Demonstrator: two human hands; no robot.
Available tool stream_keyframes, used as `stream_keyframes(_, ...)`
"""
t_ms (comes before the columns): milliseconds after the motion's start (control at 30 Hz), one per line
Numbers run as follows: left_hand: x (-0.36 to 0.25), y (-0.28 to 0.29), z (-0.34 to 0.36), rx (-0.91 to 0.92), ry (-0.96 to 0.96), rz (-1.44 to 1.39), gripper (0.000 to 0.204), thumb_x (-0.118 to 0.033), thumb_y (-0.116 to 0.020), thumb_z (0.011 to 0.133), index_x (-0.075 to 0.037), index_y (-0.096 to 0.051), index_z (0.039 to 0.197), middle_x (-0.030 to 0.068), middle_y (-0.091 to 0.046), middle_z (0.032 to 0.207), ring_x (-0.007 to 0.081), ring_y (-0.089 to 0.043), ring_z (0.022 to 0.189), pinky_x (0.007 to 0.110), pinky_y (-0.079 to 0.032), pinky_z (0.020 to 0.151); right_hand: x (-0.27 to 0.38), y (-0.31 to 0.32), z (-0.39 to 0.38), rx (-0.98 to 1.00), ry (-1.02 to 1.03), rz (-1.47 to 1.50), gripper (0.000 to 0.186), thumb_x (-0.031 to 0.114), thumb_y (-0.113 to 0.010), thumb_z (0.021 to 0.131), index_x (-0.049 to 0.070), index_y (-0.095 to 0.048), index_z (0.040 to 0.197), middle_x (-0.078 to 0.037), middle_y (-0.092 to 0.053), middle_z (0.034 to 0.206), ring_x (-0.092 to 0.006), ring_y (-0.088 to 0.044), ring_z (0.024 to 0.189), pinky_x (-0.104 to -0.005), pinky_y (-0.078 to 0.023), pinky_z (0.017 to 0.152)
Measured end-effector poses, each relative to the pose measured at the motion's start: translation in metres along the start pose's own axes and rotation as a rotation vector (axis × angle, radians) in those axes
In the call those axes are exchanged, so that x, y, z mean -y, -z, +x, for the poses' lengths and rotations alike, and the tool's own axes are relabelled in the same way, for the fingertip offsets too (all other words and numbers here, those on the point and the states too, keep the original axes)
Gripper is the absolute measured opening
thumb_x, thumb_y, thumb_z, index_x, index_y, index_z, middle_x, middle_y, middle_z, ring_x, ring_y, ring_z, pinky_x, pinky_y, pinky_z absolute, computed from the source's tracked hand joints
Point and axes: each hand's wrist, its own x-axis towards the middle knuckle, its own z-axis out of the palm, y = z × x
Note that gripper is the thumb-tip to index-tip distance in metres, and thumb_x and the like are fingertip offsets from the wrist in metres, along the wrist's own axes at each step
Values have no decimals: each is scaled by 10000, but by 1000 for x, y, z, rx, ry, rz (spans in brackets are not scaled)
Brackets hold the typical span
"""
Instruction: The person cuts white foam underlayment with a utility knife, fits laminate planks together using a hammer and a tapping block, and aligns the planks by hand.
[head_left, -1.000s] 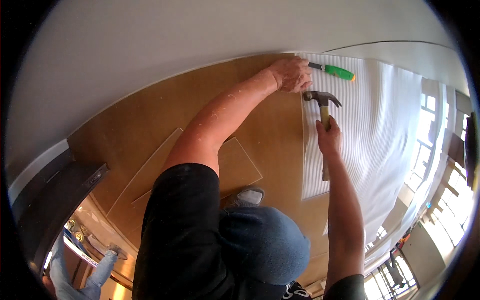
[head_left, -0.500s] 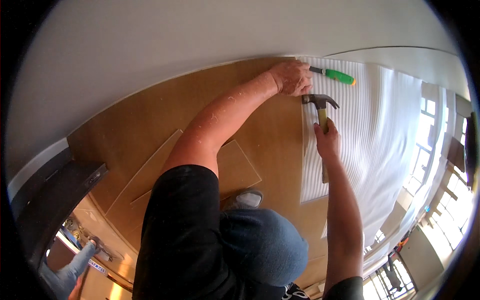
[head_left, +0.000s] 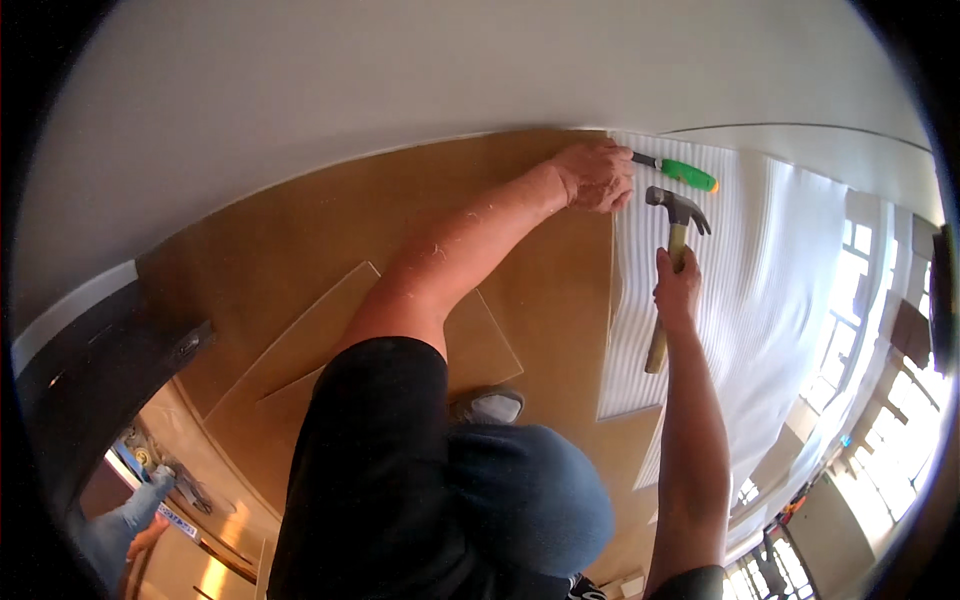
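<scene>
A claw hammer (head_left: 678, 225) with a pale yellowish handle is gripped partway along its shaft by my right hand (head_left: 678, 290). The hammer's flat face points left, a short gap from my left hand (head_left: 597, 177). That left hand rests with curled fingers at the edge of the brown floor boards (head_left: 540, 270), close to the wall; what its fingers press or hold is hidden. A green-handled tool (head_left: 688, 175) with a yellow end and a dark shaft lies over white ribbed underlay (head_left: 640, 330). Its shaft runs up to my left fingertips, and its far end is out of sight.
Loose boards (head_left: 470, 340) lie on the laid floor under my left arm. The pale wall (head_left: 400, 90) bounds the far side. A dark frame (head_left: 120, 340) stands at left, with another person's arm (head_left: 135, 515) beyond it. Bright windows (head_left: 900, 430) are at right.
My right hand has drawn the hammer right, away from my left hand. The left hand and green-handled tool keep their places together, shifted slightly with the whole view.
</scene>
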Motion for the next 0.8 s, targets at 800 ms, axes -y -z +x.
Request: stream_keyframes(800, -2, 12, -3, 25, -1, -58, 219, -210, -658, 839, -126, -612, 642, 52, -615, 763, 254, -620, 874, 406, -528, 852, 16, -2, -18, 142, 23, -150, 491, 289, -724, 954, -30, -616, 1312, -182, -700, 944, -243, -660, 841, -382, -532, 784)
